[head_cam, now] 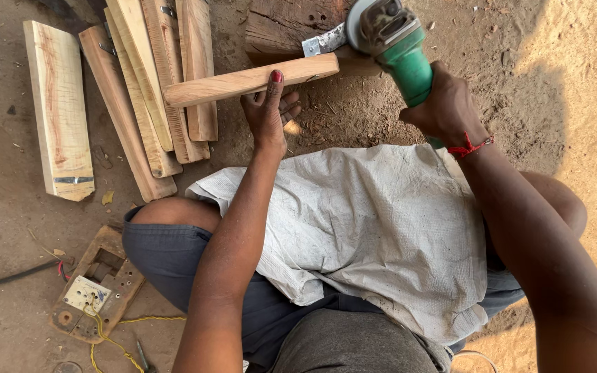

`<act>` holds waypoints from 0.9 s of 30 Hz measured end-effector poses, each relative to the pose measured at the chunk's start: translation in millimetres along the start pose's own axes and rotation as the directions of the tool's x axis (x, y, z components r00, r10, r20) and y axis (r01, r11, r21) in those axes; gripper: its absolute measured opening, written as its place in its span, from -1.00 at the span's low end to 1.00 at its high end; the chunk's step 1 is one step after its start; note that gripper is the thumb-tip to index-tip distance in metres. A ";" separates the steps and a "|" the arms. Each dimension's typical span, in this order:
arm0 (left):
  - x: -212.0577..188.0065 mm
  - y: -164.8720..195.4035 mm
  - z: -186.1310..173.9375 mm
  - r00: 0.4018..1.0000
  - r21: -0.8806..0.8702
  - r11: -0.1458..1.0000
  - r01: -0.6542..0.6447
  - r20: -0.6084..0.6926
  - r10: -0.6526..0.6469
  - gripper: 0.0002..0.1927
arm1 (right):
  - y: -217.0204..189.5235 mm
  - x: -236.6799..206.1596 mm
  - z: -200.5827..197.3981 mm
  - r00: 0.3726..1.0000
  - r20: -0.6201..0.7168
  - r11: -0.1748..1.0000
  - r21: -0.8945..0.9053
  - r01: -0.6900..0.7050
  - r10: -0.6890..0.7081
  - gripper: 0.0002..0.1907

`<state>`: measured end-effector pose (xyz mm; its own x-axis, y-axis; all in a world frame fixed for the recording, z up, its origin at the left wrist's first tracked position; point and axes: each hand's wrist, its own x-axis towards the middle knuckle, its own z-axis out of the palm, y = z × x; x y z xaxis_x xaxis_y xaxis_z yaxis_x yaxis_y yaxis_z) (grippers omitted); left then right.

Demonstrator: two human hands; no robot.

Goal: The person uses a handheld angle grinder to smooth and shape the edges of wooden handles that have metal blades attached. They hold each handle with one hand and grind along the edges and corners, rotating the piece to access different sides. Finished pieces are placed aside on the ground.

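Wood piece [250, 80], long, pale brown and already rounded along its edges, lies across the lower edge of a dark timber block [291, 27] on the sandy ground [575, 76]. Its far end is under the head of a green angle grinder [392, 41], and a flat metal piece [323, 41] sits just beside the disc. The left hand [269, 114] holds the wood from below, its grip closed on it with the thumb pressed on the top face. The right hand [447, 103] has its grip closed around the green body of the grinder.

The risk, as I judge it, is that the disc catches the grain and kicks, because the wood is only held by one hand and not clamped; the thumb is on the same piece, not far from the disc. The loose white cloth [381, 235] over the lap could also be pulled in if the tool drops.

Near the left edge of the ground, several rough planks [139, 90] lie side by side, and a worn wooden switch board [95, 287] with yellow wires lies beside the knee.
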<state>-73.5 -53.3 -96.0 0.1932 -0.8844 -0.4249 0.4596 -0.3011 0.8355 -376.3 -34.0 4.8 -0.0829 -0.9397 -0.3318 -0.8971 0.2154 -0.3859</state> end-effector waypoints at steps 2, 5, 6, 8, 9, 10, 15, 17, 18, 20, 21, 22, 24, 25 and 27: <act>0.9 0.9 1.9 0.999 0.034 0.999 0.026 -0.023 -0.026 -0.05 | 3.0 4.3 2.8 0.999 -0.030 0.997 0.071 -0.022 0.024 -0.33; 4.6 0.0 17.1 0.994 0.093 0.993 0.074 -0.089 -0.066 -0.04 | -0.4 10.8 3.7 0.999 -0.047 0.995 0.102 -0.005 0.010 -0.31; 5.6 -0.7 24.0 0.989 0.112 0.989 0.091 -0.125 -0.077 -0.03 | -4.0 10.5 4.9 0.999 -0.029 0.996 0.084 0.032 -0.030 -0.32; 8.3 -0.9 36.9 0.984 -0.015 0.993 0.115 -0.134 -0.116 -0.08 | -13.8 9.5 8.3 0.997 0.005 0.995 0.057 0.080 -0.081 -0.34; 9.0 0.7 39.4 0.981 -0.077 0.989 0.127 -0.137 -0.136 -0.11 | -19.5 8.6 11.1 0.996 0.023 0.995 0.051 0.089 -0.091 -0.35; 9.6 3.3 38.5 0.980 -0.052 0.988 0.142 -0.134 -0.148 -0.16 | -24.1 7.6 12.8 0.994 0.038 0.994 0.047 0.098 -0.099 -0.36; 8.4 24.5 -1.9 0.966 0.046 0.965 0.260 -0.004 -0.260 -0.36 | -25.7 -0.2 1.8 0.989 0.143 0.999 0.043 0.029 -0.035 -0.35; 6.1 24.9 -11.9 0.956 0.047 0.955 0.292 -0.013 -0.292 -0.39 | -21.9 -5.2 -5.1 0.989 0.150 0.999 0.035 0.005 -0.010 -0.35; 4.7 25.0 -15.8 0.953 0.045 0.952 0.302 -0.028 -0.301 -0.39 | -20.5 -5.4 -8.3 0.990 0.138 0.999 0.040 0.000 -0.006 -0.36; 2.4 22.1 -16.0 0.966 0.060 0.964 0.259 -0.031 -0.258 -0.41 | -17.1 4.7 -18.4 0.993 0.111 0.998 0.047 -0.034 0.028 -0.37; 0.4 19.2 -14.1 0.968 0.068 0.965 0.252 -0.031 -0.250 -0.41 | -12.1 8.9 -24.5 0.991 0.116 0.996 0.044 -0.078 0.072 -0.36; -1.0 16.4 -11.4 0.975 0.045 0.975 0.218 -0.041 -0.216 -0.36 | -7.2 13.0 -29.4 0.986 0.122 0.992 0.041 -0.121 0.115 -0.36; -2.1 10.4 -5.7 0.988 -0.005 0.991 0.137 -0.066 -0.137 -0.25 | 5.5 21.5 -38.7 0.990 0.093 0.994 0.010 -0.111 0.109 -0.36; -1.3 7.1 -2.9 0.987 -0.068 0.992 0.106 -0.111 -0.113 -0.18 | 11.3 27.6 -42.3 0.992 0.077 0.995 -0.004 -0.102 0.101 -0.36; 0.9 -0.7 1.3 0.975 -0.187 0.982 0.037 -0.210 -0.077 0.03 | 18.7 40.6 -44.6 0.991 0.051 0.992 0.016 -0.127 0.126 -0.32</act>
<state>-74.8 -54.3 -96.5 0.3350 -0.7638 -0.5517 0.6203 -0.2620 0.7393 -415.8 -80.0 22.5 -0.1729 -0.8905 -0.4209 -0.8721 0.3370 -0.3548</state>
